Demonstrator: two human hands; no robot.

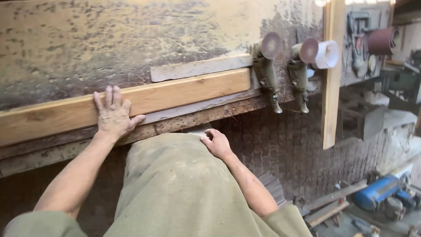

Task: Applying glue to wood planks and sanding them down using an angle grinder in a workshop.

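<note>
Nearest the camera are two bare forearms in olive sleeves, either side of the person's own olive-clad front, which blocks the view of the bench edge right before them. The right hand point(217, 142) rests low against that cloth, just under the bench edge, fingers curled in loosely; whether they pinch anything cannot be told. The left hand point(113, 115) reaches further out and lies flat, palm down, fingers stretched and close together, thumb spread to the side, pressing on one long pale wooden plank point(144, 100) that runs along the workbench point(131, 39) edge from the left border toward the middle. Just behind the plank lies one shorter grey board point(199, 67), touching its far side. Past the plank's right end two angle grinders point(267, 66) lie side by side, discs up. Beyond them stands one upright wooden post point(332, 87), with a blue machine point(379, 193) on the floor far right
</note>
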